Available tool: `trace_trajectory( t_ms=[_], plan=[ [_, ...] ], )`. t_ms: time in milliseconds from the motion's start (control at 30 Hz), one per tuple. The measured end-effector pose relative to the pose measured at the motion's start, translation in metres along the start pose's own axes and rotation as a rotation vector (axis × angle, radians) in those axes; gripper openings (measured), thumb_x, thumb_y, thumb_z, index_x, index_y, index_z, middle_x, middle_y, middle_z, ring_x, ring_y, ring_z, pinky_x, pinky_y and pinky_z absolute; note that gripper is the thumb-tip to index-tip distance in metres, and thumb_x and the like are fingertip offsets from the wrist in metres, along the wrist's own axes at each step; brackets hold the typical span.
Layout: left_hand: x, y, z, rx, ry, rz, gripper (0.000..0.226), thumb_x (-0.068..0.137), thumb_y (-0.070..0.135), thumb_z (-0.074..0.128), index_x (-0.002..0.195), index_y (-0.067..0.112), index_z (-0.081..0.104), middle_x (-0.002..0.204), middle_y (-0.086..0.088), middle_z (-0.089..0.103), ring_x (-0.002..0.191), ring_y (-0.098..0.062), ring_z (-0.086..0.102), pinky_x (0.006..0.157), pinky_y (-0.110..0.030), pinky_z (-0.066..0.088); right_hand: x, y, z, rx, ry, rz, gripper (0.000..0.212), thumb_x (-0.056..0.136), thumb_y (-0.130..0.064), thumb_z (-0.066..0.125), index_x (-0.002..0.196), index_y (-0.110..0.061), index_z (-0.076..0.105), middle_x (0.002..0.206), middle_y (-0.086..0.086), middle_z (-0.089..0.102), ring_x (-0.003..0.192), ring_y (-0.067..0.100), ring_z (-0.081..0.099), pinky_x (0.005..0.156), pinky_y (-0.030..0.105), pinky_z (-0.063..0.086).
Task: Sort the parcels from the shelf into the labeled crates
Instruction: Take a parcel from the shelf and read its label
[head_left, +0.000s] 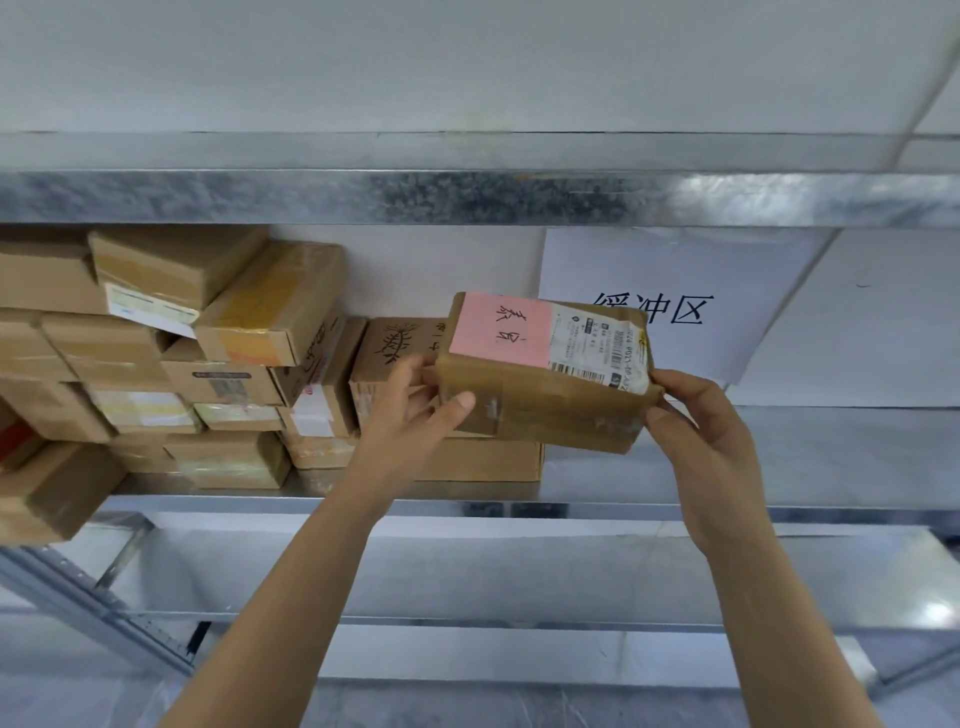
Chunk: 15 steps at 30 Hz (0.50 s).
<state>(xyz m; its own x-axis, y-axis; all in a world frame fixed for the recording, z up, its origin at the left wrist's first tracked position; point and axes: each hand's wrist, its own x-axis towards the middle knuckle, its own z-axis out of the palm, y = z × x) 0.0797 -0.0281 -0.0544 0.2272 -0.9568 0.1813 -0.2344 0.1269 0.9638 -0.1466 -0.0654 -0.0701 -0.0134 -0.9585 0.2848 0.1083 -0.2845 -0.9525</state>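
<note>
Hands clasp one parcel from its two ends; the left hand has its thumb laid across the near face and its fingers curled behind the left end; the right hand wraps the right end, thumb on the near lower corner and fingers round the far side; both are grasping it. The parcel is a brown cardboard box bound in clear tape, tilted with its left end higher; a pink label with handwritten black characters covers the left part of its top, and a white shipping label with barcodes sits just beside it on the right. It is held over the shelf, a galvanised metal deck, at the right edge of the stored goods; whether its underside touches anything I cannot tell.

Just left and behind stands a box with black scribble on a wide flat box; further left the bay holds a stack of parcels, brown cartons piled several high, some tilted, many with white or yellow labels; one carton at the near left juts past the shelf's edge. On the far wall to the right hangs a white paper sign with large black characters, partly hidden by the parcel; an upper metal beam spans the top.
</note>
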Motion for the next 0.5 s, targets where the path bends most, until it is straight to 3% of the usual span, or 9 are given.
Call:
trace_trajectory(
  t_ms=[100, 200, 300, 367, 433, 500],
  plan=[
    [0.000, -0.007, 0.001, -0.027, 0.014, -0.002, 0.037, 0.083, 0.046, 0.056, 0.114, 0.030, 0.045, 0.110, 0.014, 0.057, 0.106, -0.003, 0.055, 0.099, -0.032, 0.044, -0.001, 0.001, 0.002, 0.003, 0.022, -0.017, 0.020, 0.092, -0.001, 0.052, 0.103, -0.015, 0.060, 0.094, -0.016, 0.071, 0.095, 0.001, 0.064, 0.079, 0.012, 0.051],
    [-0.001, -0.008, 0.001, -0.072, 0.024, 0.000, 0.041, 0.078, 0.058, 0.056, 0.106, 0.030, 0.046, 0.108, 0.015, 0.057, 0.109, -0.012, 0.054, 0.097, -0.038, 0.046, 0.000, 0.003, 0.003, 0.044, 0.053, -0.009, 0.024, 0.091, -0.002, 0.054, 0.103, -0.022, 0.058, 0.091, -0.014, 0.067, 0.086, 0.000, 0.065, 0.078, 0.013, 0.052],
    [-0.003, -0.007, 0.000, -0.083, 0.031, -0.005, 0.032, 0.077, 0.051, 0.045, 0.096, 0.025, 0.048, 0.103, 0.010, 0.059, 0.103, -0.011, 0.055, 0.094, -0.036, 0.049, 0.000, 0.004, 0.004, 0.049, 0.055, 0.001, 0.031, 0.090, 0.000, 0.053, 0.115, -0.017, 0.057, 0.093, -0.013, 0.068, 0.088, 0.000, 0.065, 0.074, 0.012, 0.051],
    [-0.004, -0.009, 0.001, -0.053, 0.050, -0.039, 0.020, 0.088, 0.045, 0.040, 0.087, 0.027, 0.048, 0.102, 0.003, 0.060, 0.105, -0.016, 0.057, 0.091, -0.032, 0.048, 0.001, 0.004, 0.004, 0.014, 0.053, -0.009, 0.033, 0.088, -0.001, 0.057, 0.116, -0.019, 0.059, 0.098, -0.014, 0.070, 0.099, 0.005, 0.064, 0.080, 0.016, 0.052],
    [-0.003, -0.011, 0.004, -0.021, 0.122, -0.078, 0.020, 0.095, 0.036, 0.039, 0.081, 0.024, 0.047, 0.096, 0.002, 0.059, 0.104, -0.021, 0.058, 0.088, -0.032, 0.050, 0.000, 0.005, 0.005, -0.005, 0.043, -0.003, 0.037, 0.082, -0.010, 0.067, 0.114, -0.028, 0.059, 0.110, -0.007, 0.068, 0.109, 0.013, 0.060, 0.091, 0.027, 0.050],
    [-0.004, -0.010, 0.009, -0.016, 0.181, -0.092, 0.018, 0.094, 0.031, 0.046, 0.080, 0.020, 0.046, 0.097, 0.003, 0.059, 0.100, -0.021, 0.059, 0.090, -0.039, 0.051, -0.003, 0.005, 0.008, -0.008, 0.043, 0.018, 0.042, 0.076, -0.022, 0.068, 0.114, -0.034, 0.057, 0.116, -0.002, 0.065, 0.111, 0.016, 0.058, 0.088, 0.029, 0.048]
  ],
)
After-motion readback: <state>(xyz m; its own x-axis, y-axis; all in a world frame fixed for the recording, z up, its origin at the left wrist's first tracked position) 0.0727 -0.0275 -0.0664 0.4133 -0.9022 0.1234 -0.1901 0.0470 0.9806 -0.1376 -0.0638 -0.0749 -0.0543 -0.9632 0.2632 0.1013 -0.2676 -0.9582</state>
